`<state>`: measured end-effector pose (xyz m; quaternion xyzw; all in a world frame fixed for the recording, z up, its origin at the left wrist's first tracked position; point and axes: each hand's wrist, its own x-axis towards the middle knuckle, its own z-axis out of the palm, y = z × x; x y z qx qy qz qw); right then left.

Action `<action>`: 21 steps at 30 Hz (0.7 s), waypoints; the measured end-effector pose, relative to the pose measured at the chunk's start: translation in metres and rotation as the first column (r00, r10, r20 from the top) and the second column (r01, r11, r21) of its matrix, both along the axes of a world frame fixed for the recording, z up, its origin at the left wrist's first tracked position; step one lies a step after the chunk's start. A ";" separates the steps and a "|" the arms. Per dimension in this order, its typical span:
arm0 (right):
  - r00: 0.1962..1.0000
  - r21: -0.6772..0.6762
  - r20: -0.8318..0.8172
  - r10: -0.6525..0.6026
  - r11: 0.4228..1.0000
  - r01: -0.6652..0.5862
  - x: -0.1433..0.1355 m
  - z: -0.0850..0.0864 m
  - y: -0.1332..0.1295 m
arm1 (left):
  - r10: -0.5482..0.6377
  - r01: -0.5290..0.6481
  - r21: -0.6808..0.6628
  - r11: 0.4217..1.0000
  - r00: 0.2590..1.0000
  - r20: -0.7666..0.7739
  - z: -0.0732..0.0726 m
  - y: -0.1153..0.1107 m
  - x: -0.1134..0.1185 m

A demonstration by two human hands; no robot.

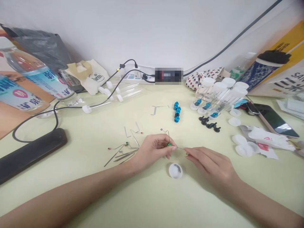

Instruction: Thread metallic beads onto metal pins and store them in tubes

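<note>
My left hand [155, 147] pinches a small green metal part [169, 144], from which a thin bent wire [168, 135] rises. Between thumb and forefinger, my right hand [211, 161] grips a thin L-shaped hex key [180, 148]. Its far end reaches the green part by my left fingertips; whether it sits in a hole is too small to tell. Just below both hands stands a white cap [175, 174] with tiny dark bits inside. Left of my left hand lie several thin metal rods [123, 155] and bent wires with small coloured ends [116, 147].
Blue knobs [177, 119] and black screws [210, 125] lie beyond my hands. Capped clear tubes [219, 98] stand at the right, near white caps [243, 150] and a phone [275, 118]. Bottles [45, 76], a cable [55, 109] and a black bar [33, 152] occupy the left.
</note>
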<state>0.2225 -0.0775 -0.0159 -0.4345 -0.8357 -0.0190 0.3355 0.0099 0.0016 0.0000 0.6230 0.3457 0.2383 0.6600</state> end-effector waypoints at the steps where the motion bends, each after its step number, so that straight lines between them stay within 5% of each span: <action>1: 1.000 0.003 0.000 0.001 1.000 -0.001 0.000 0.000 0.000 | 0.000 0.000 -0.001 1.000 1.000 0.000 0.000 0.000 0.000; 21: 0.998 0.009 -0.063 -0.014 1.000 0.015 -0.004 0.006 0.003 | 0.006 -0.006 -0.020 1.000 1.000 0.012 -0.002 0.000 0.001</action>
